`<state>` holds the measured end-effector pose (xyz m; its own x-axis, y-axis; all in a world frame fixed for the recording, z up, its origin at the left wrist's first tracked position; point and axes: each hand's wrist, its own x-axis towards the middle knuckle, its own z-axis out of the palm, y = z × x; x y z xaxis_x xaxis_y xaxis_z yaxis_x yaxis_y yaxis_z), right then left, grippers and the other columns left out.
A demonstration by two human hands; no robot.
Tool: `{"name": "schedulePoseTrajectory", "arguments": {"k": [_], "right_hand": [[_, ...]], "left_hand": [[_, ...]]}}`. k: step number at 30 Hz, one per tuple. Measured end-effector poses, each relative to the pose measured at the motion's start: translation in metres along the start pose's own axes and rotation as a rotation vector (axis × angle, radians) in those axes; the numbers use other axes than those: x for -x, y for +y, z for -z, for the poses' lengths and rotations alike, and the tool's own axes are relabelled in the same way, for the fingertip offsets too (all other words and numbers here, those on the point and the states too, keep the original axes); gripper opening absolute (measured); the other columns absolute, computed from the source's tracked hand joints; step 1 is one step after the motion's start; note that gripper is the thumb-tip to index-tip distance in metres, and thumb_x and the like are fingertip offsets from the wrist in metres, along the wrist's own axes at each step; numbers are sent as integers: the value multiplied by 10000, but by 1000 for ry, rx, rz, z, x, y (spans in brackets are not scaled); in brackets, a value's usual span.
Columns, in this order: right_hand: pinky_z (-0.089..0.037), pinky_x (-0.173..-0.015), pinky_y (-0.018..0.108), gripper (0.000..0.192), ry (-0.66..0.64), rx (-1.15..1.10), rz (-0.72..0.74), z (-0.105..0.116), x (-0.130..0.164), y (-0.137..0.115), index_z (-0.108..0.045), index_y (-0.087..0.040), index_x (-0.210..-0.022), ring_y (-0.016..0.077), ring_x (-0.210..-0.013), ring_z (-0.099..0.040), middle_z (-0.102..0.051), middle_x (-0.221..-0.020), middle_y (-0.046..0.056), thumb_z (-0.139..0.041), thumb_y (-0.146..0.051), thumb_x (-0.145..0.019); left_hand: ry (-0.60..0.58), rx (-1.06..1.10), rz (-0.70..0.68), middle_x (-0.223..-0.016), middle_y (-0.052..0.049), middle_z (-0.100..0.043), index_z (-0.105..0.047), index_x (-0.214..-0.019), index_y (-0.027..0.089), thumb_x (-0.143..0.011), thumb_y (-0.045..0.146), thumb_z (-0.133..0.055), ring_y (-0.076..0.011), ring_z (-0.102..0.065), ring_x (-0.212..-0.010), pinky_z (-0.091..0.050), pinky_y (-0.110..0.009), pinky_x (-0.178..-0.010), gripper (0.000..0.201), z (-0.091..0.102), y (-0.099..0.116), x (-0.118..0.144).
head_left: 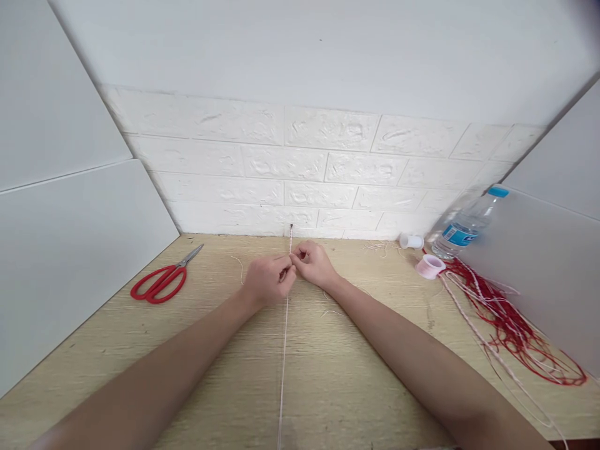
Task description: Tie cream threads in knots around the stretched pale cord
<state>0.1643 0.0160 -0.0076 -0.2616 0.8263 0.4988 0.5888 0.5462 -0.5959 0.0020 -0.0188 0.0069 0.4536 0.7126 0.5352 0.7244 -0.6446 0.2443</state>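
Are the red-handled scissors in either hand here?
No, the red-handled scissors lie on the tabletop, while the left hand and right hand are together at the pale cord.

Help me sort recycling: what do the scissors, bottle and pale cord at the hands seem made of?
Scissors: grey blades with a metallic sheen, likely steel; smooth red handles, probably plastic. Bottle: see-through, probably plastic. Pale cord: slim, dull strand, perhaps cotton or synthetic; too fine to tell.

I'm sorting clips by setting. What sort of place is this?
Probably a small handcraft workspace: a pale cord runs over the wood-grain tabletop, with red-handled scissors on one side and a bundle of red strands on the other.
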Motion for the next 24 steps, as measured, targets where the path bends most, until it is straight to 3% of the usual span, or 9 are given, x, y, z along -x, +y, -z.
{"name": "schedulePoseTrajectory", "arguments": {"k": [4, 6, 9, 15, 24], "right_hand": [[-387, -770, 276, 39, 17, -23, 88, 1, 3, -2, -551, -183, -787, 162, -809, -532, -615, -801, 16, -540, -166, -754], [-380, -818, 297, 98, 43, -13, 141, 1, 4, -2, -551, -184, -800, 176, -868, -526, -614, -844, 28, -531, -123, -727], [-371, -847, 319, 122, 73, 24, 200, 0, 5, -3, -553, -186, -787, 193, -918, -506, -601, -891, 47, -517, -94, -715], [-381, -841, 339, 153, 116, 54, 201, -2, 6, -2, -557, -191, -780, 211, -909, -500, -577, -886, 59, -489, -64, -729], [-379, -822, 350, 182, 143, 150, 201, 1, 10, -8, -567, -191, -768, 211, -881, -502, -572, -856, 62, -456, -48, -763]], "left_hand": [[138, 45, 177, -943, -54, -658, -614, -1009, 190, -861, 202, -442, -174, -598, -850, -456, -290, -745, 228, -1, -2, -4], [146, 72, 184, -1124, -70, -634, -553, -1173, 196, -834, 162, -466, -196, -590, -1007, -470, -319, -850, 352, -3, -3, -6], [83, 113, 117, -1232, -75, -597, -495, -1263, 207, -840, 138, -457, -206, -562, -1113, -460, -342, -933, 430, -5, -4, -6], [62, 122, 28, -1212, -66, -614, -479, -1287, 213, -893, 170, -418, -188, -584, -1074, -473, -312, -903, 400, -7, -6, -4], [49, 83, 114, -1033, -36, -688, -518, -1273, 225, -898, 227, -459, -153, -640, -806, -468, -260, -703, 379, -5, -3, -3]]}}
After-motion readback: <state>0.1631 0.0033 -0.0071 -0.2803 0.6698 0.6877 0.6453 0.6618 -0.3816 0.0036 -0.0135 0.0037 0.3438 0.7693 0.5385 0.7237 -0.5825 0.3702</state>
